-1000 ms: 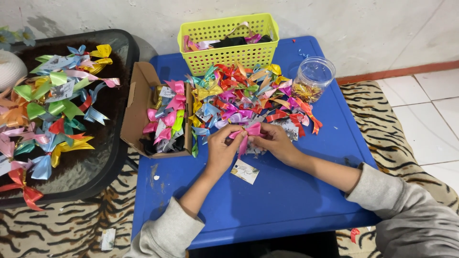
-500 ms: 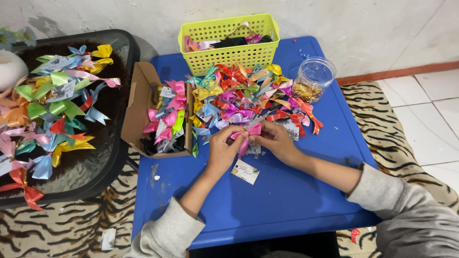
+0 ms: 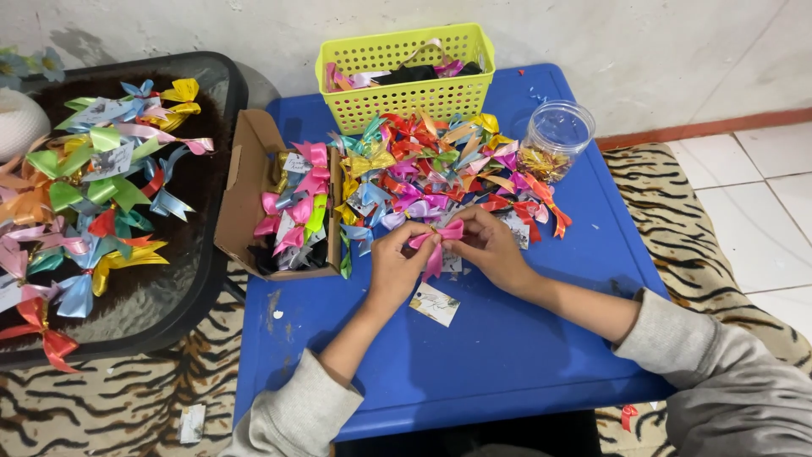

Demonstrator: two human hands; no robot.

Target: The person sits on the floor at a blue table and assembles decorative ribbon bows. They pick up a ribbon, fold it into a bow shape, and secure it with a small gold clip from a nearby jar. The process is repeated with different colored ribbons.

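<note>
A pink ribbon bow (image 3: 436,240) is pinched between both my hands above the blue table (image 3: 507,355). My left hand (image 3: 394,264) grips its left loop, my right hand (image 3: 492,247) its right loop; the tails hang down between my thumbs. A small printed card (image 3: 435,304) lies on the table just below my hands. Right behind them spreads a heap of coloured ribbon bows (image 3: 440,169).
A cardboard box (image 3: 247,196) with bows sits at the left, a yellow mesh basket (image 3: 406,80) at the back, a clear plastic jar (image 3: 555,140) at the back right. A dark round tray (image 3: 182,279) with more bows stands at the left. A tiger-striped rug (image 3: 694,228) lies beneath.
</note>
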